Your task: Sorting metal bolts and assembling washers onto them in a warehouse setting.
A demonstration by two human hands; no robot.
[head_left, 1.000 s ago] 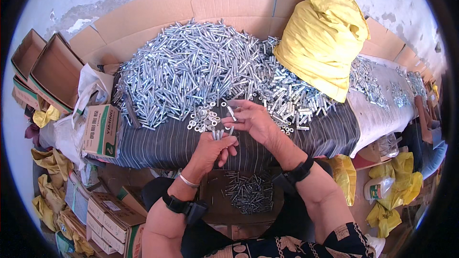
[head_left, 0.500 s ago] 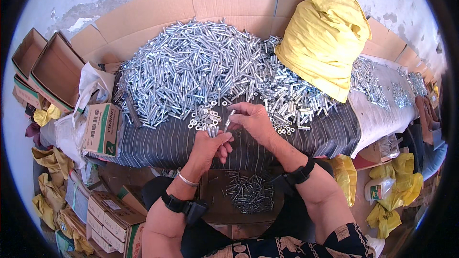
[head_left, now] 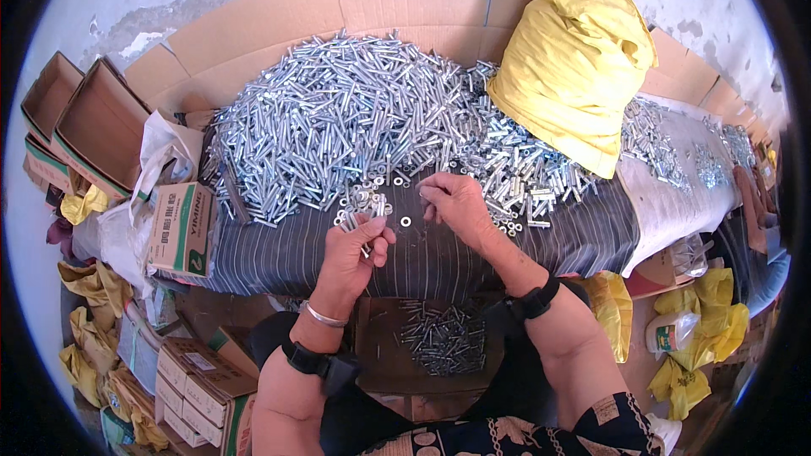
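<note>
My left hand [head_left: 355, 249] is closed around a few silver metal bolts [head_left: 367, 226], whose ends stick out above and below the fingers. It hovers over the near side of a small heap of washers [head_left: 365, 198]. To its right, my right hand [head_left: 460, 209] has its thumb and fingertips pinched together low over the striped cloth. Whatever sits in that pinch is too small or hidden to make out. Between the two hands a single washer [head_left: 405, 221] lies flat on the cloth. Beyond them spreads a large pile of silver bolts [head_left: 338, 118].
A full yellow sack [head_left: 574, 67] stands at the back right on the bolts. Cardboard boxes [head_left: 182, 228] line the left side of the striped cloth [head_left: 507, 266]. Below, between my knees, dark screws [head_left: 443, 338] lie in a heap.
My right hand has drawn away from the left, and the bolt it held no longer shows in its fingers. The left hand has shifted left. A lone washer now shows between them.
</note>
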